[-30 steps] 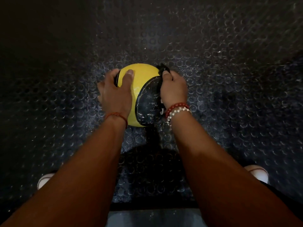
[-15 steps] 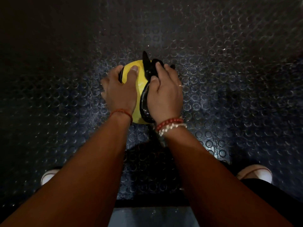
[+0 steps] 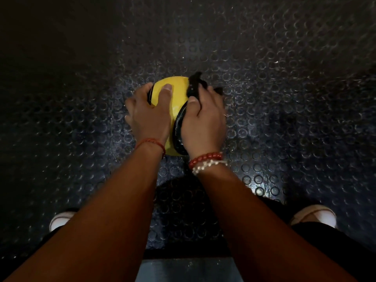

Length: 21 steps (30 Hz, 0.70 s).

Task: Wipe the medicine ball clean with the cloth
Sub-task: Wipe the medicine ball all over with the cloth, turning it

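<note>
The medicine ball (image 3: 179,92) sits on the floor (image 3: 284,98) under both hands. The left hand (image 3: 149,117) curls its fingers round the ball's side, and the right hand (image 3: 203,127) clenches the dark cloth (image 3: 194,86) at its fingertips. A hard wipe could roll the ball away if the left grip slackens.

A thin red thread bracelet (image 3: 150,143) is worn behind the left hand (image 3: 149,117). Behind the right hand (image 3: 203,123) a red bead bracelet (image 3: 205,159) is worn, with a white beaded bracelet (image 3: 209,166) touching it.
</note>
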Each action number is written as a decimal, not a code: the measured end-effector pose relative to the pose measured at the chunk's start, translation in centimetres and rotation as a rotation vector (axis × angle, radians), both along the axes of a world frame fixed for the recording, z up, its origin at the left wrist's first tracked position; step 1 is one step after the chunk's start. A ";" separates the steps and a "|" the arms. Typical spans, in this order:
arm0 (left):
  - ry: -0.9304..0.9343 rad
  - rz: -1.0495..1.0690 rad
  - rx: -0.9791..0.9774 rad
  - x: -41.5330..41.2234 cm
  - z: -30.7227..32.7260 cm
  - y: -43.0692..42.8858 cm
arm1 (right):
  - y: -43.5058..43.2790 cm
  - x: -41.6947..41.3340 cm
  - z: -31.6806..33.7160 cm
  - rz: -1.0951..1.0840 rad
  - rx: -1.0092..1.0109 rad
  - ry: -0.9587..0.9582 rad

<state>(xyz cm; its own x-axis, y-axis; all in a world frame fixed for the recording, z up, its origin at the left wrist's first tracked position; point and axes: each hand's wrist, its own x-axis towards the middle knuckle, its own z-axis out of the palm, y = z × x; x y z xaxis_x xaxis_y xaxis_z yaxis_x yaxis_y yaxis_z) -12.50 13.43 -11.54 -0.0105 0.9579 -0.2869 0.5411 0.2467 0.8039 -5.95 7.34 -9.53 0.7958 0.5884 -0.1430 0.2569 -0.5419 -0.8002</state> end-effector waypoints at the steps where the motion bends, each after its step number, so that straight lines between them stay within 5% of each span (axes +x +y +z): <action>1: 0.000 0.001 0.000 0.0 0.0 0.0 | 0.0 -0.5 0.2 0.038 0.010 -0.038; 7: -0.011 -0.007 0.005 0.0 0.0 -0.2 | 0.7 1.5 -0.3 0.080 0.012 -0.087; 15: -0.045 0.013 -0.001 -0.2 -0.2 -0.3 | 1.2 5.2 -1.6 -0.112 -0.084 0.389; 21: -0.010 0.006 0.007 0.1 0.0 0.0 | -0.1 0.5 -0.3 -0.020 0.013 0.050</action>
<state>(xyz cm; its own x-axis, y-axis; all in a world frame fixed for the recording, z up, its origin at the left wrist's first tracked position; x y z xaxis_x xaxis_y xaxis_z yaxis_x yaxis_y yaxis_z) -12.45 13.42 -11.55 -0.0135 0.9599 -0.2801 0.5320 0.2441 0.8108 -5.45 7.22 -9.79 0.7994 0.5748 -0.1749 0.2060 -0.5358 -0.8188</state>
